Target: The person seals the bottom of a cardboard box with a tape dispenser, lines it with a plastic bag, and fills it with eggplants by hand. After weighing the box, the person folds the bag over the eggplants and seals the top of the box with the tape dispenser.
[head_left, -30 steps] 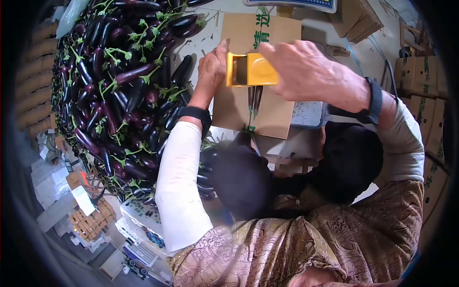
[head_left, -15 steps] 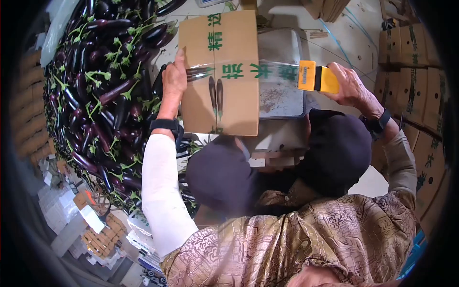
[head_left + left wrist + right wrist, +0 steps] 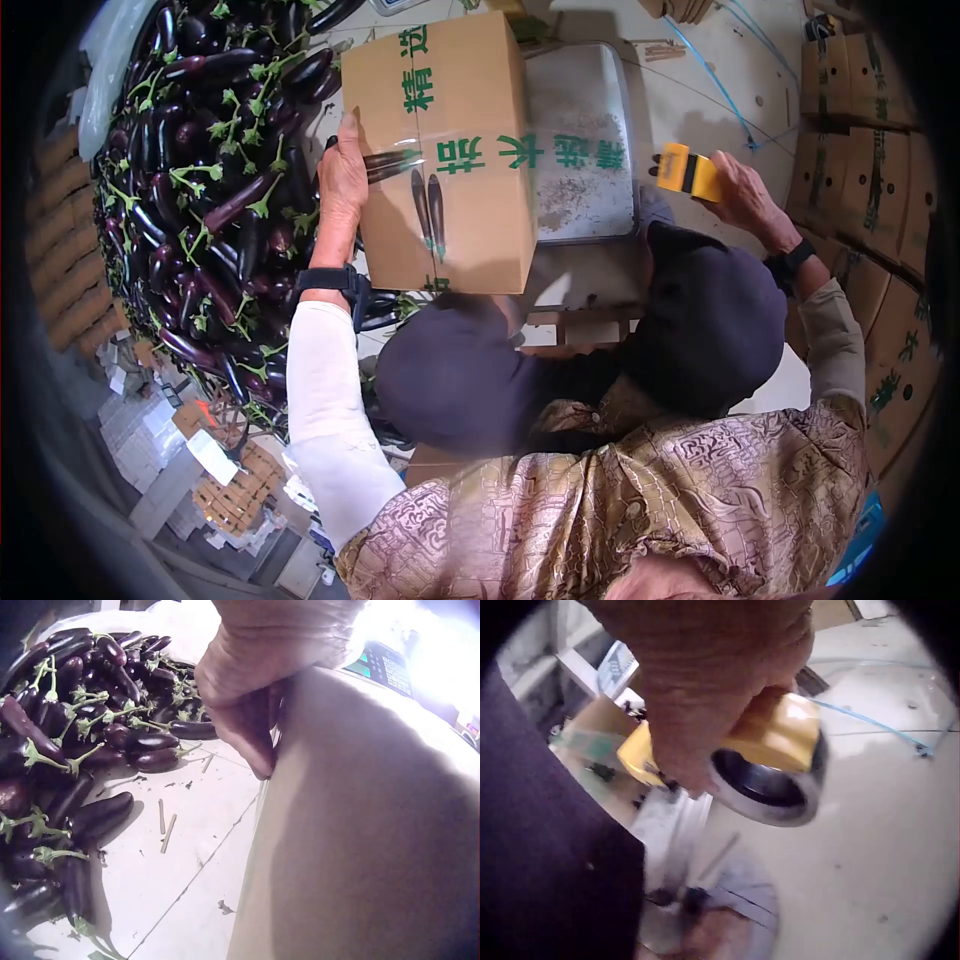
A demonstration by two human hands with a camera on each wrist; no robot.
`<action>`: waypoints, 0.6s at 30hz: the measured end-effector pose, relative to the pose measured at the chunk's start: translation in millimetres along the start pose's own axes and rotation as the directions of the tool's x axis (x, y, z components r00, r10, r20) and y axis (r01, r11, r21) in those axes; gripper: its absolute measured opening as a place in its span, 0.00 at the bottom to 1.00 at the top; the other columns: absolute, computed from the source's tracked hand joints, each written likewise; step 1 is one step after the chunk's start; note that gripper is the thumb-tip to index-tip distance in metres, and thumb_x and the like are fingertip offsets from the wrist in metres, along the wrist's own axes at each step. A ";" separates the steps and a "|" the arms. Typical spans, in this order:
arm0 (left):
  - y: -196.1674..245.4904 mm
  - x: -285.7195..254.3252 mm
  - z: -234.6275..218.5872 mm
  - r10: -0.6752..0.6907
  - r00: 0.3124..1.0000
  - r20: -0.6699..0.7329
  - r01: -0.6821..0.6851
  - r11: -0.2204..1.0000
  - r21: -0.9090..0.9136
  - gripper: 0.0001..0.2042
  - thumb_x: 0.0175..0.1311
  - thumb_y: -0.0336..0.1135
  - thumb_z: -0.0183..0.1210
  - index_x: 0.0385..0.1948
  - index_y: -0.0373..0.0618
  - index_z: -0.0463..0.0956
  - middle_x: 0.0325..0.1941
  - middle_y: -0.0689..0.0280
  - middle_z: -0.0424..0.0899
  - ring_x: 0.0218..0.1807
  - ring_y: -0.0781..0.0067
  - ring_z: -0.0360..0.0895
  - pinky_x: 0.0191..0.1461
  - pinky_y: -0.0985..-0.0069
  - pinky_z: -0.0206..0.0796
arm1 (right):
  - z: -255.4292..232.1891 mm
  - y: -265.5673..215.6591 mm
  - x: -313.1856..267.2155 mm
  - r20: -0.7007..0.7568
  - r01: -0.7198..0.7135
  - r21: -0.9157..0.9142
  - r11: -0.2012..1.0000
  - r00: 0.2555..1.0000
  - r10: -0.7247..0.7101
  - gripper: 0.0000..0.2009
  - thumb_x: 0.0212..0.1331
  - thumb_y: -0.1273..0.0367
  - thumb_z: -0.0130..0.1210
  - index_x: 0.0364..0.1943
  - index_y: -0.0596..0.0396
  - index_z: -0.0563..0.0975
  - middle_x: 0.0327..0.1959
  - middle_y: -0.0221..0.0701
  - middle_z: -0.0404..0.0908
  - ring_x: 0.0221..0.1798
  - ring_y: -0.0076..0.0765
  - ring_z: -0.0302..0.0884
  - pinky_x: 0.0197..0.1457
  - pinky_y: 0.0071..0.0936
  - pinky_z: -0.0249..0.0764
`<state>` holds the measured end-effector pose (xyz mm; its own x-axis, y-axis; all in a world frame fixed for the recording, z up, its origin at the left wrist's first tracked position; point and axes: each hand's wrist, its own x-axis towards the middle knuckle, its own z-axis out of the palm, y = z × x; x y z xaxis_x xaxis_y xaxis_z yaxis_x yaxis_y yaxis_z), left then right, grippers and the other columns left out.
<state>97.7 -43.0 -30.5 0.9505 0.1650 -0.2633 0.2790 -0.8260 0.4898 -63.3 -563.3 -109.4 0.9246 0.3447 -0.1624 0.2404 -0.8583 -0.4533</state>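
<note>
In the head view, a cardboard box (image 3: 390, 230) with green print and pictured eggplants stands left of a metal platform (image 3: 590, 215). My left hand (image 3: 343, 180) grips its left side, thumb near the top edge; in the left wrist view that hand (image 3: 270, 667) has its fingers bent against the box (image 3: 375, 825). Off to the box's right, my right hand (image 3: 745, 195) holds a yellow tape dispenser (image 3: 705, 178). A clear tape strip (image 3: 575, 150) with green characters stretches from the box over the platform toward it. The right wrist view shows my hand (image 3: 712, 675) around the dispenser, its tape roll (image 3: 772, 802) visible.
Heaped eggplants (image 3: 200, 200) lie left of the box. Stacked cardboard boxes (image 3: 870, 180) stand at the far right. Blue cord (image 3: 715, 90) lies on the tiled floor behind the right hand. A keypad device (image 3: 382, 667) shows in the left wrist view. Two capped heads are near the platform's front.
The dispenser has moved from over the box out to the right, drawing out tape. The box and my left hand have shifted left in view, and more of the box's right side shows.
</note>
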 end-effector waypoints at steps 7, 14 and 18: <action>-18.3 10.0 3.5 0.056 0.998 0.002 -0.055 0.992 -0.114 0.44 0.68 0.71 0.33 0.42 0.27 0.78 0.40 0.44 0.84 0.50 0.54 0.79 0.58 0.66 0.65 | -1.9 -62.9 69.4 0.195 -0.097 -0.142 0.985 0.973 0.124 0.24 0.48 0.63 0.65 0.46 0.56 0.67 0.34 0.49 0.78 0.37 0.61 0.78 0.38 0.48 0.74; -28.7 11.5 -2.9 0.015 0.988 0.153 0.055 0.894 -0.445 0.42 0.67 0.71 0.37 0.55 0.34 0.75 0.46 0.59 0.84 0.48 0.72 0.78 0.58 0.75 0.66 | 5.6 -91.6 96.9 0.214 -0.015 -0.170 0.985 0.975 0.052 0.23 0.48 0.65 0.64 0.45 0.59 0.67 0.30 0.50 0.79 0.35 0.61 0.80 0.37 0.50 0.76; -30.5 11.2 -6.5 -0.033 0.973 0.227 0.135 0.883 -0.449 0.41 0.68 0.70 0.37 0.54 0.33 0.75 0.46 0.59 0.84 0.48 0.71 0.78 0.57 0.75 0.66 | 5.5 -103.0 110.8 0.211 0.049 -0.191 0.980 0.977 -0.008 0.21 0.46 0.68 0.64 0.42 0.61 0.68 0.28 0.48 0.79 0.36 0.59 0.81 0.38 0.49 0.76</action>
<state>100.7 -12.5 -43.0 0.8848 0.0656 -0.4613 0.4360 -0.4654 0.7702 12.8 -434.6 -85.5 0.8394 0.4236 -0.3404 0.3373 -0.8973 -0.2848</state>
